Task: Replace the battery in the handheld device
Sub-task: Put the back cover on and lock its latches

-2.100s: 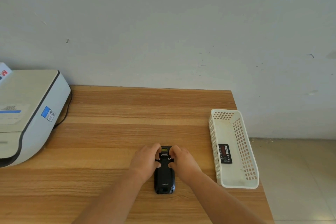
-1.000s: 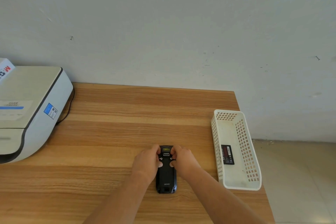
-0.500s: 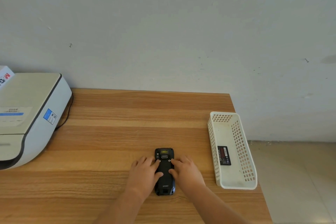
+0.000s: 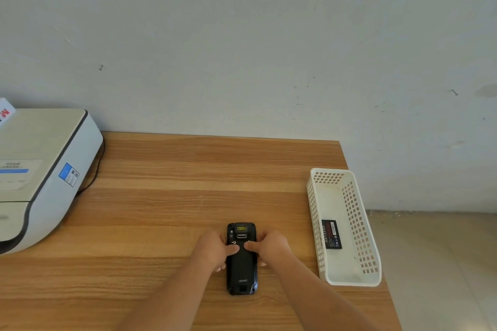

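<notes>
Here the device [image 4: 242,259], lying face-down on the table [image 4: 166,196], is clasped at its sides by the left hand [image 4: 215,250] and right hand [image 4: 269,248], and the cover could be cracked by uneven thumb pressure.

We see soft, even daylight with only faint shadows under the hands and the basket [image 4: 347,228]. Focus is sharp throughout, no glare; the table's [image 4: 188,169] far edge bows slightly from wide-angle distortion.
</notes>
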